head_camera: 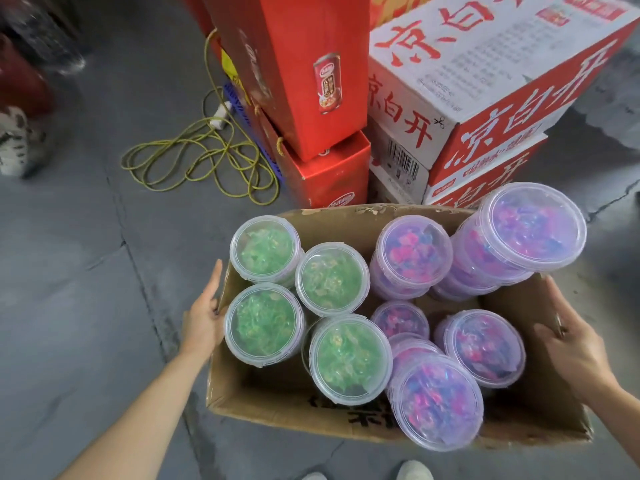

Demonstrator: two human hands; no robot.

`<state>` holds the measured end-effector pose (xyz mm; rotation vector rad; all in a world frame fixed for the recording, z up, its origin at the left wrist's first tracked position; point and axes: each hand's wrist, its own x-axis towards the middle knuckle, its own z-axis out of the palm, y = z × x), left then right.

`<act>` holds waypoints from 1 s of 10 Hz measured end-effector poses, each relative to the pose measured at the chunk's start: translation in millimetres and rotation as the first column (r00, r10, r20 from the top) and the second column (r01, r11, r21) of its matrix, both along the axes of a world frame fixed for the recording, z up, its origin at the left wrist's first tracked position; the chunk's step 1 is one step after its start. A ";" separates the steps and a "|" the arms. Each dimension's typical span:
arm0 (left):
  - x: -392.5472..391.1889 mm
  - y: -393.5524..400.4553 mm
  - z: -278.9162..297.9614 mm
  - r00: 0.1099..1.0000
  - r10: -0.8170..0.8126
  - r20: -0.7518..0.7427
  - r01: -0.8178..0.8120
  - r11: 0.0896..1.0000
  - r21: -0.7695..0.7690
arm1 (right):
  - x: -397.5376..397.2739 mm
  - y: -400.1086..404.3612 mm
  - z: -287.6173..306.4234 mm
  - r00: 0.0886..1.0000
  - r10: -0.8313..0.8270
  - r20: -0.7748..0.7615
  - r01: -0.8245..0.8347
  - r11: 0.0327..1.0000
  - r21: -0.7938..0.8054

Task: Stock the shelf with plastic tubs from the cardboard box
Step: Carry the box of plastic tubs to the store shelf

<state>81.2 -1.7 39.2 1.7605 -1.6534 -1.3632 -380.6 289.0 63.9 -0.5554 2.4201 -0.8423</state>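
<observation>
head view is looking down onto an open cardboard box (pixel 277 403) sitting on a grey concrete floor (pixel 86 306), packed with clear lidded plastic tubs. four green-filled tubs (pixel 332 278) are clustering in the box's left half, and purple-and-pink-filled tubs (pixel 412 254) are filling the right half, some stacked so that one tall stack (pixel 533 226) is rising above the far right corner and another tub (pixel 438 403) is leaning over the near wall

the left hand (pixel 204 317) is lying flat against the outside of the box's left wall, fingers stretched out and thumb touching the rim, pressing on the cardboard rather than wrapping round anything. the right hand (pixel 575 348) is resting on the top edge of the right wall, fingers curling over the rim in a loose grasp of the cardboard. neither hand is touching a tub

beyond the box, red gift cartons (pixel 311 81) are standing stacked, and just beside them white-and-red cartons with large red characters (pixel 485 81) are piling two high. a yellow-green cable (pixel 194 157) is lying coiled on the floor to the left of the red cartons, with a white plug block (pixel 221 116) on it. toes of two pale shoes (pixel 414 471) are showing at the bottom edge, near the box's front wall
</observation>
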 end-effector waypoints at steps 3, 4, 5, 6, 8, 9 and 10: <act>52.2 -5.4 112.8 0.995 -0.040 0.096 0.054 0.987 -0.150 | 39.2 -24.3 114.7 0.998 0.046 0.033 -0.043 0.997 -0.061; 72.4 -0.6 157.0 0.994 -0.035 0.105 0.055 0.979 -0.198 | 52.4 -36.6 159.8 0.996 0.074 0.057 -0.067 0.992 -0.107; 98.3 -0.8 196.7 0.998 0.021 0.059 -0.010 0.983 -0.182 | 65.0 -51.1 203.2 0.990 0.128 0.061 -0.119 0.985 -0.122; 121.6 -0.7 233.8 0.996 0.038 0.085 -0.018 0.974 -0.224 | 77.1 -71.6 245.1 0.981 0.193 0.020 -0.188 0.972 -0.142; 165.1 -10.9 314.1 0.991 0.117 0.066 -0.091 0.948 -0.306 | 103.7 -121.4 326.4 0.954 0.293 -0.064 -0.300 0.935 -0.189; 189.8 -10.1 354.8 0.988 0.145 0.045 -0.125 0.946 -0.300 | 112.4 -148.0 353.4 0.936 0.342 -0.086 -0.353 0.916 -0.190; 215.2 -1.9 404.5 0.991 0.128 0.040 -0.108 0.935 -0.337 | 126.7 -172.8 380.1 0.906 0.392 -0.163 -0.419 0.888 -0.193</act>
